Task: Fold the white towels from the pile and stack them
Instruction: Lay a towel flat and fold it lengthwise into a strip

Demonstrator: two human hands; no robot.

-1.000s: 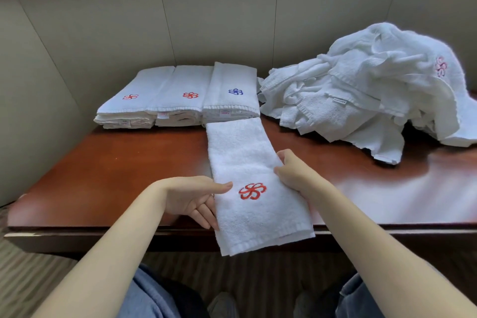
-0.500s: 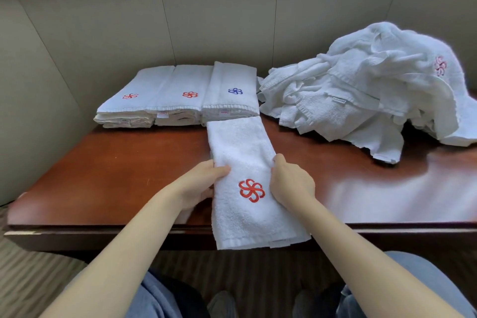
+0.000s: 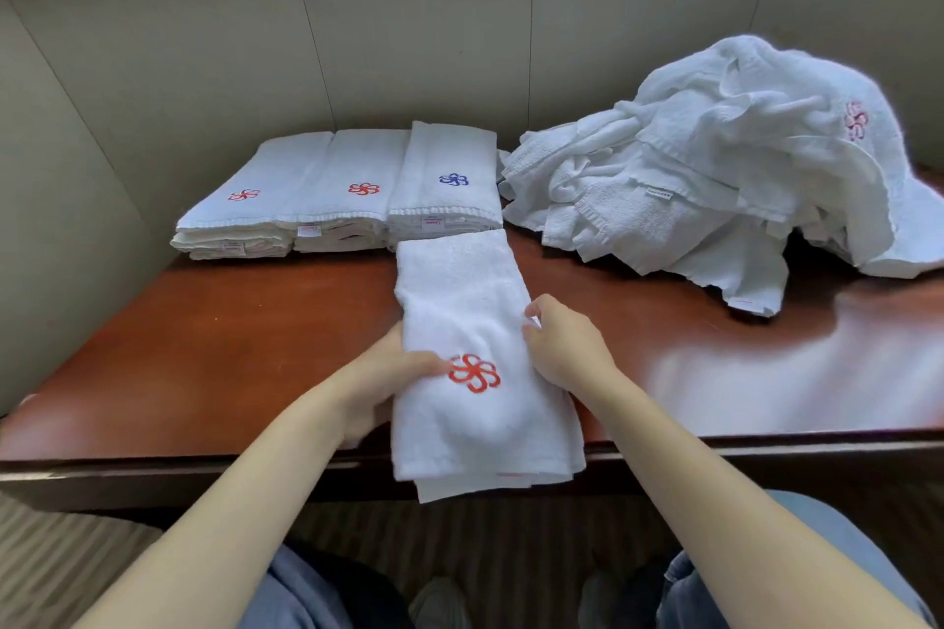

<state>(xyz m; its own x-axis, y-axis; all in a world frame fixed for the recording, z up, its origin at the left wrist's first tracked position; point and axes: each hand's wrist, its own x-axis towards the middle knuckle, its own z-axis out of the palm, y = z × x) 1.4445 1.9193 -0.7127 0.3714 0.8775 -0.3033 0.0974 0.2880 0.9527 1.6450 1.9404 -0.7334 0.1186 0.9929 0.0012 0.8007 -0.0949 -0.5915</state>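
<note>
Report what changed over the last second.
The left grip and right grip closed inward on the towel and now pinch its side edges, left thumb beside the red logo; its near end bunched slightly. The three folded stacks, the loose pile and the table stayed put.

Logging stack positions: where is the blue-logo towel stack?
In the head view, the blue-logo stack is rightmost of three, between a red-logo stack and the unfolded pile.

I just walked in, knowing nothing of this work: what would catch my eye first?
A folded white towel with a red flower emblem lies front and centre on the brown table, the left hand and right hand gripping its sides. Behind it, left, stand three stacks of folded towels; right, a crumpled pile.
</note>
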